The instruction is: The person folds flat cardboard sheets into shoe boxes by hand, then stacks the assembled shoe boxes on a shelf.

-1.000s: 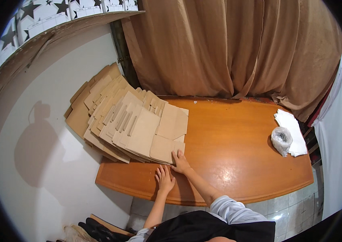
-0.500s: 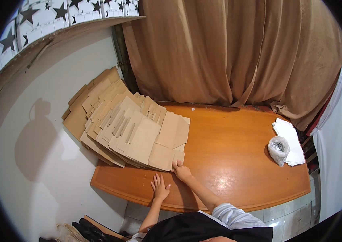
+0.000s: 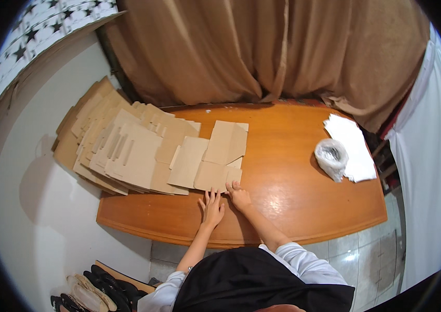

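A flattened cardboard box (image 3: pixel 213 175) lies unfolded on the wooden table, just right of a fanned stack of similar flattened boxes (image 3: pixel 137 151). My right hand (image 3: pixel 239 198) has its fingertips over the box's near right corner, gripping that edge; the thumb is hard to make out. Close beside it, my left hand (image 3: pixel 212 210) reaches the near edge with fingers stretched and spread, its tips at or just touching the cardboard.
On the table's (image 3: pixel 282 156) right end are white paper sheets (image 3: pixel 356 151) and a clear plastic-wrapped roll (image 3: pixel 331 157). A brown curtain (image 3: pixel 205 52) hangs behind. Shoes (image 3: pixel 95 291) sit at lower left, below a wall shelf holding star-patterned boxes (image 3: pixel 49 28).
The top flattened box has slid right, away from the stack, with my right hand at its corner. My left hand has come up to its near edge. The view has shifted.
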Action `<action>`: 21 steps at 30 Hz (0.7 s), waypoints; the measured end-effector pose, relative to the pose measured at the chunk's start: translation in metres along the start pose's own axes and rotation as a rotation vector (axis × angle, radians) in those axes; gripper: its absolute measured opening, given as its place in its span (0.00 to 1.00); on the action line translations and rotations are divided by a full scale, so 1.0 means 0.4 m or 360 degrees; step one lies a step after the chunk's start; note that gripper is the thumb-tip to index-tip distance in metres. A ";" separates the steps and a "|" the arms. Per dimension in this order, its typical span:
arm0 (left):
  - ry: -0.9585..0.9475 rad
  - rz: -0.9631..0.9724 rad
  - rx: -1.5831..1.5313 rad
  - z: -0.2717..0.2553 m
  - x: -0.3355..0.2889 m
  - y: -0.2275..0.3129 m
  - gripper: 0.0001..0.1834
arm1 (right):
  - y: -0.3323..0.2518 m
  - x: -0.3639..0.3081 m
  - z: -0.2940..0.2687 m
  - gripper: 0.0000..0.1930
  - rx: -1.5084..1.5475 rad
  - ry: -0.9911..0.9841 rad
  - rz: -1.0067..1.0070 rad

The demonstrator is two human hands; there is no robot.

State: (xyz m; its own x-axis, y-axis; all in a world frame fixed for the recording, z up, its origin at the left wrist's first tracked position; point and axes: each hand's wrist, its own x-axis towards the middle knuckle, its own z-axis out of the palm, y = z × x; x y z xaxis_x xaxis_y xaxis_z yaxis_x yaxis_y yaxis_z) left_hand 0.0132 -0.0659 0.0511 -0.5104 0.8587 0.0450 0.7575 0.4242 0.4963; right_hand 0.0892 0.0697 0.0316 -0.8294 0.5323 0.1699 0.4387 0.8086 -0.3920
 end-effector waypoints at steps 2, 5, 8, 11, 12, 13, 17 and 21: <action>-0.0031 0.0054 -0.0048 0.054 0.017 0.054 0.30 | 0.071 -0.047 -0.032 0.22 -0.0081 0.0023 0.0049; -0.0041 0.0148 -0.0206 0.120 0.025 0.116 0.26 | 0.137 -0.122 -0.084 0.23 -0.0212 0.0060 0.0110; -0.0196 0.0105 -0.0166 0.146 0.039 0.172 0.26 | 0.154 -0.192 -0.122 0.23 -0.0324 -0.0179 0.0153; -0.0197 -0.0052 0.0055 0.121 0.075 0.221 0.31 | 0.154 -0.250 -0.123 0.23 -0.0290 -0.0104 -0.0161; -0.0203 -0.0023 0.0177 0.118 0.091 0.234 0.36 | 0.157 -0.256 -0.124 0.23 -0.0284 -0.0108 -0.0148; -0.0210 0.0010 0.0298 0.117 0.103 0.242 0.42 | 0.155 -0.263 -0.132 0.21 -0.0159 -0.0081 -0.0264; -0.0237 0.0209 -0.0050 0.166 0.140 0.200 0.58 | 0.160 -0.252 -0.183 0.17 0.0417 -0.0489 -0.0262; -0.0440 0.0196 0.0322 0.145 0.162 0.235 0.60 | 0.253 -0.269 -0.248 0.14 0.0961 -0.0207 0.0214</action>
State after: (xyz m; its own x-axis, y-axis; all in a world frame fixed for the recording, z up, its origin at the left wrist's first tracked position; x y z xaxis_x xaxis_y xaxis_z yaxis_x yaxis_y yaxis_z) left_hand 0.0751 0.0462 0.0506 -0.3022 0.9404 -0.1561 0.8856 0.3376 0.3189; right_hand 0.2572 0.1190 0.0635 -0.8327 0.5536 -0.0129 0.3007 0.4326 -0.8500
